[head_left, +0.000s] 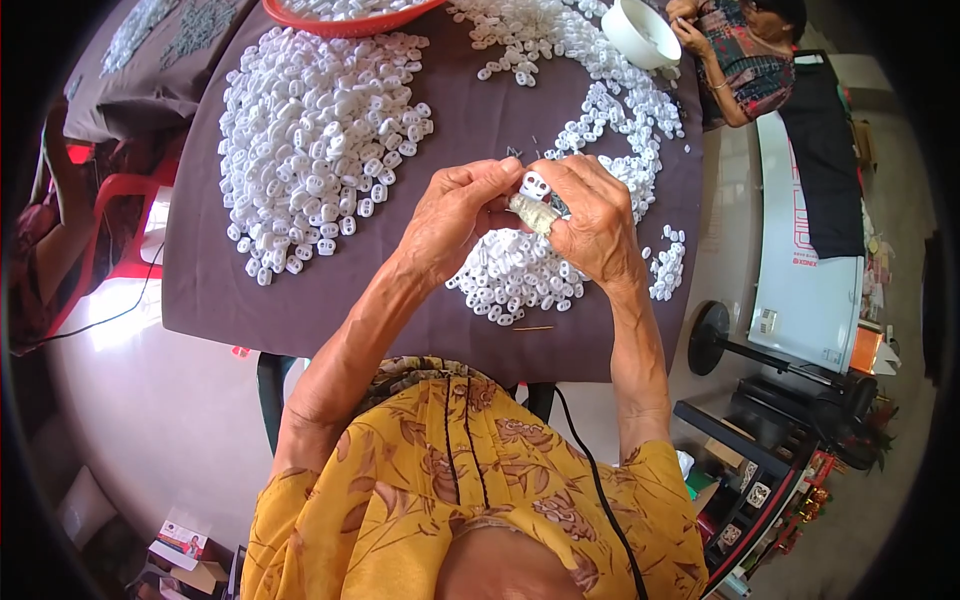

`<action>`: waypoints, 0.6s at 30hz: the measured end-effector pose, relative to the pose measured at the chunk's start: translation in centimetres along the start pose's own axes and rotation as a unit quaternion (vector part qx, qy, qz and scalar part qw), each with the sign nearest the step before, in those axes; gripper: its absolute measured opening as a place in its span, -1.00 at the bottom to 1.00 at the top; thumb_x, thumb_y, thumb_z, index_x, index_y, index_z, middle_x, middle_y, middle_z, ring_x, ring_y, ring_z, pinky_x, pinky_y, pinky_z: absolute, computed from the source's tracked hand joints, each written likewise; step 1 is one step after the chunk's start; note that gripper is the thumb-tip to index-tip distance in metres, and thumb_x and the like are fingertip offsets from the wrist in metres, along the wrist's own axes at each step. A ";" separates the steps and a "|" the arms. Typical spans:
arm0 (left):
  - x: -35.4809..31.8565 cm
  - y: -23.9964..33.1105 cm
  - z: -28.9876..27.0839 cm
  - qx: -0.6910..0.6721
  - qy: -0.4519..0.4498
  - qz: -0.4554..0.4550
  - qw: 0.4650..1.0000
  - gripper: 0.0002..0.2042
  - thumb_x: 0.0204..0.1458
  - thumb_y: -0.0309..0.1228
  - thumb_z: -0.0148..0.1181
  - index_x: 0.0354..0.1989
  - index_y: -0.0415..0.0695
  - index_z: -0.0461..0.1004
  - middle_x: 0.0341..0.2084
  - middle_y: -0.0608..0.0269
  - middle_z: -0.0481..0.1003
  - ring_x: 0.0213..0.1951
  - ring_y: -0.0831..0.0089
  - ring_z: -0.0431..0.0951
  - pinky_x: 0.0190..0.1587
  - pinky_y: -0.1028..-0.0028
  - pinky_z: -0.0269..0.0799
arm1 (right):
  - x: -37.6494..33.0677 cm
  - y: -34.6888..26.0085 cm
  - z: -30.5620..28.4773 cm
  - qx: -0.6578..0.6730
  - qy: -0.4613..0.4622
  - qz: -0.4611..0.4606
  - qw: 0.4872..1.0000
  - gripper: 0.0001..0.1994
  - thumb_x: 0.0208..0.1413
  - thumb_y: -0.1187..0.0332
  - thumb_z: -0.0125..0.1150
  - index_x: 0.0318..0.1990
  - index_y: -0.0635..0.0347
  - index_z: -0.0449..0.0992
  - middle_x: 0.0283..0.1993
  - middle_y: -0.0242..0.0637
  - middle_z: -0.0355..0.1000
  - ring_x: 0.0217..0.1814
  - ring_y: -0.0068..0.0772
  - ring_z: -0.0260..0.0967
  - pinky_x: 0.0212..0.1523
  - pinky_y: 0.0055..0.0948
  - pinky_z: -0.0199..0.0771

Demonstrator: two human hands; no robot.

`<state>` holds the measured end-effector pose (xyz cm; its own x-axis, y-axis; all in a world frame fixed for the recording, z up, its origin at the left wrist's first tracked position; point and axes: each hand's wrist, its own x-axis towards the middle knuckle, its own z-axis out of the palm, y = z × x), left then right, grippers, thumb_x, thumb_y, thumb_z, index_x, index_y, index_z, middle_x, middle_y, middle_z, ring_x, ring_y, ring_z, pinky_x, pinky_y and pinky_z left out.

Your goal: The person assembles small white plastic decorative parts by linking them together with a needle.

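Observation:
Both my hands meet over the table, fingers closed together. In my right hand a small white plastic piece with two holes is pinched between the forefinger and the thumb, which has a pale yellowish wrap round it. The thumb and fingertips of my left hand press together beside that piece; what they grip is hidden. Just below my hands lies a heap of similar white pieces. A few tiny dark parts show beyond my fingertips.
A large heap of white pieces covers the left of the brown tablecloth; more spread at right. A red basin and white bowl stand far off. A thin stick lies near the edge. Another person sits far right.

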<state>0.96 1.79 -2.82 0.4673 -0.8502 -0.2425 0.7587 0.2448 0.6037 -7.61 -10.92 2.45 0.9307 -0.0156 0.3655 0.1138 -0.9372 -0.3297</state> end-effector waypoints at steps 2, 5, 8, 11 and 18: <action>-0.4 0.4 0.1 0.002 -0.013 0.005 1.000 -0.77 0.06 -0.30 0.04 -0.41 -0.25 0.45 -0.55 0.34 0.37 -0.46 0.59 0.38 -0.30 0.49 0.43 | 0.1 -0.4 -0.3 0.005 0.003 -0.012 1.000 -0.62 -0.48 0.65 0.08 -0.31 0.32 0.42 -0.43 -0.14 0.37 -0.40 -0.13 0.34 -0.38 -0.30 0.38; -0.8 0.6 0.2 -0.001 -0.016 0.002 1.000 -0.77 0.06 -0.30 0.03 -0.41 -0.24 0.45 -0.55 0.35 0.37 -0.46 0.59 0.39 -0.30 0.50 0.43 | 0.2 -0.6 -0.4 0.012 0.013 -0.026 1.000 -0.62 -0.48 0.65 0.07 -0.31 0.31 0.42 -0.45 -0.17 0.36 -0.42 -0.15 0.33 -0.40 -0.31 0.36; -1.1 0.7 0.1 0.001 -0.023 0.008 1.000 -0.77 0.06 -0.29 0.04 -0.40 -0.24 0.45 -0.54 0.35 0.38 -0.44 0.59 0.39 -0.29 0.50 0.43 | 0.4 -0.9 -0.5 0.018 0.016 -0.036 0.999 -0.62 -0.48 0.65 0.06 -0.31 0.30 0.42 -0.44 -0.17 0.36 -0.42 -0.16 0.33 -0.41 -0.32 0.36; -1.0 0.4 -0.7 -0.005 -0.039 0.013 0.999 -0.81 0.04 -0.34 0.06 -0.34 -0.24 0.44 -0.44 0.30 0.44 -0.39 0.57 0.44 -0.26 0.51 0.42 | 0.5 -0.8 -0.3 0.017 0.010 -0.034 0.999 -0.62 -0.47 0.65 0.05 -0.31 0.30 0.42 -0.44 -0.17 0.37 -0.43 -0.14 0.33 -0.40 -0.31 0.36; -0.8 0.5 -0.5 0.061 -0.002 0.035 0.998 -0.82 -0.02 -0.36 0.14 -0.38 -0.24 0.46 -0.51 0.35 0.46 -0.45 0.65 0.43 -0.33 0.61 0.38 | 0.6 -0.3 0.4 -0.017 -0.012 -0.043 0.999 -0.63 -0.47 0.63 0.02 -0.31 0.34 0.38 -0.45 -0.13 0.35 -0.40 -0.08 0.32 -0.37 -0.26 0.34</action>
<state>1.19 2.86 -2.72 0.5147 -0.8352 -0.1936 0.6634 0.2448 0.7071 -6.97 -10.50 2.40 0.9259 0.0733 0.3705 0.1823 -0.9459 -0.2683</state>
